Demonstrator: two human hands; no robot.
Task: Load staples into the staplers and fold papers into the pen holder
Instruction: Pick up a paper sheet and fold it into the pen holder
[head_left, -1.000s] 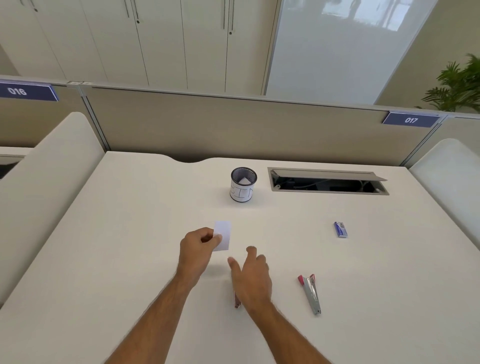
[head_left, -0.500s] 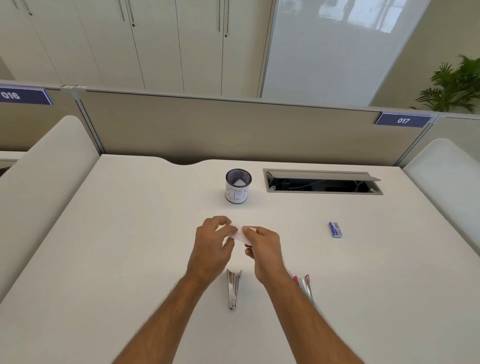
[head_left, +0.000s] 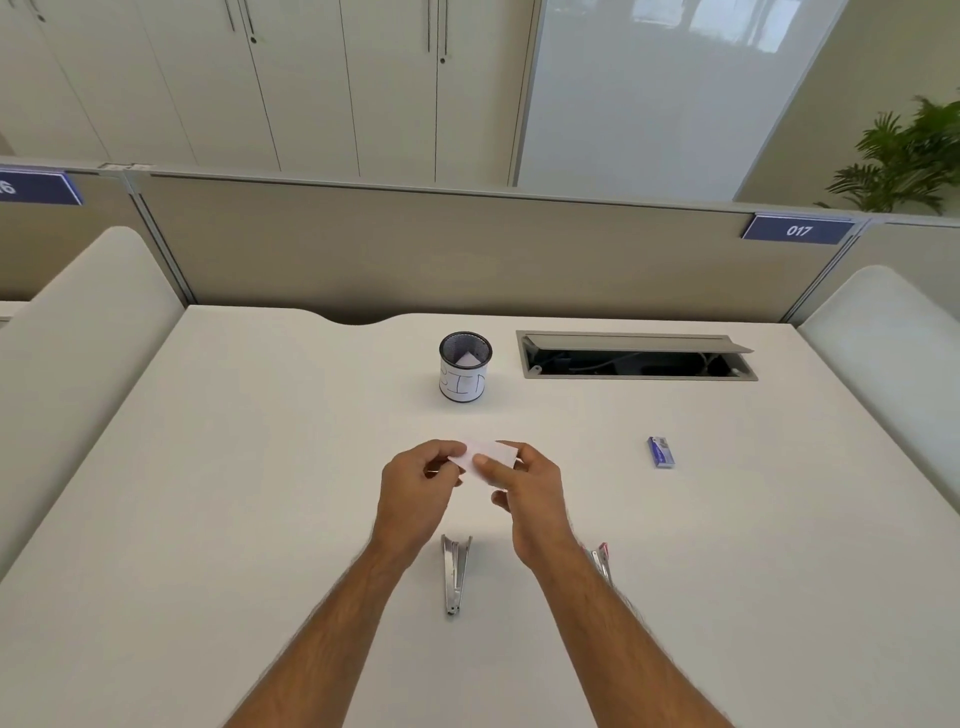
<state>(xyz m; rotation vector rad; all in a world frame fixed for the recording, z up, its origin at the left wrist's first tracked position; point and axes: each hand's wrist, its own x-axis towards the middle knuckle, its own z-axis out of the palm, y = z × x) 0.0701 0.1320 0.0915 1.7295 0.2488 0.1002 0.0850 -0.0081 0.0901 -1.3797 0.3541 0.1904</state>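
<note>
Mid-fold on a small white paper (head_left: 491, 453), held in the air nearer than the pen holder (head_left: 465, 366) and almost straight in line with it. Left hand (head_left: 418, 491) pinching the paper's left end between thumb and curled fingers; right hand (head_left: 527, 493) gripping the right end, thumb lying on top. Long axis of the paper running left to right, roughly level, pointing from one hand to the other, broadside to the pen holder.

Progress, judging by the layout: at least one folded white paper (head_left: 466, 359) already inside the pen holder, so the paper part begun but not finished. Silver stapler (head_left: 455, 577) lying well nearer than the pen holder, below the hands, long axis running toward and away from it. Second stapler (head_left: 601, 560) with a red part, nearer and right of the pen holder, half hidden by the right forearm. Loaded or not: cannot tell. Blue staple box (head_left: 661, 452) off to the pen holder's right and nearer.
</note>
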